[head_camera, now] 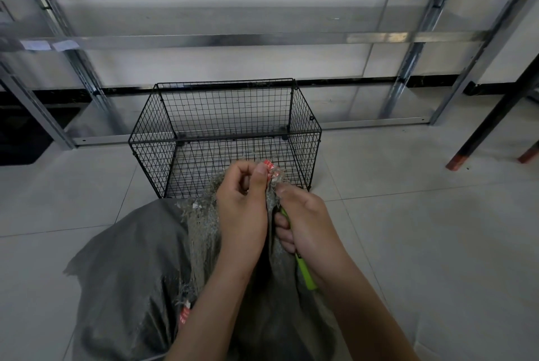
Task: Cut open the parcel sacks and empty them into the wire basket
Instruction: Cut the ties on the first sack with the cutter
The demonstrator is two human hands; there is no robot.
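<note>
Both grips are clenched. My left grip (242,209) pinches the gathered, frayed mouth of the grey parcel sack (131,273) between thumb and curled fingers, right at a strip of red tape (269,169). My right grip (306,223), just beside it, is curled round a green-handled cutter (304,270), with its thumb pressed on the same bunched cloth; the blade is hidden. The sack lies on the floor (408,214) on the near side of the wire basket (224,133), and its mouth rises against the basket's near wall. Behind the basket stands a metal shelf rack (221,38).
</note>
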